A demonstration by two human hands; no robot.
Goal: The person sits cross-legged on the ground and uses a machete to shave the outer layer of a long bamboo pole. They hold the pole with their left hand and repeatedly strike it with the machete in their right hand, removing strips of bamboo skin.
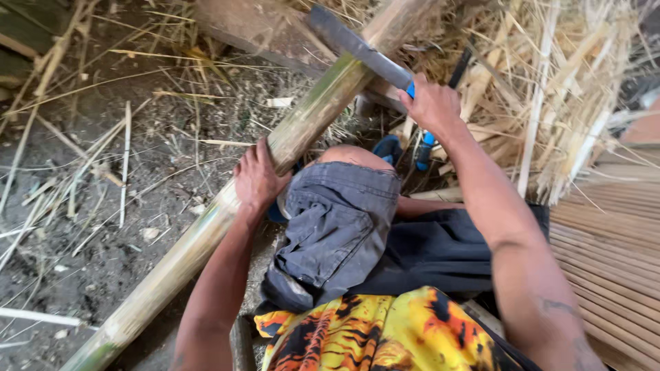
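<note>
- At the left of the frame lies bare dirt ground (103,227), scattered with thin dry splinters (125,161) and straw.
- A long bamboo pole (206,230) runs on a slant from the lower left corner up to the top centre, greenish in places and pale elsewhere; its upper end rests against a wooden block (254,27).
- The left hand (258,180), left of centre, is closed over the pole at about its middle, fingers wrapped on the top side, pressing it down beside the knee.
- The pole looks stiff, round and fairly heavy, with a smooth skin that could roll or slide; I judge a firm hold near the middle, well below the blade, keeps it steady.
- At centre a bent knee in grey shorts (337,220) sits just beside the pole; below it shows an orange-and-black patterned shirt (385,336).
- The right hand (432,104), right of centre and high in the frame, is clamped shut on the blue handle of a big knife (357,48), whose dark blade lies across the pole's upper part, touching it.
- At the upper right stands a heap of split bamboo strips (550,89); at the lower right lies a mat of flat slats (612,261).
</note>
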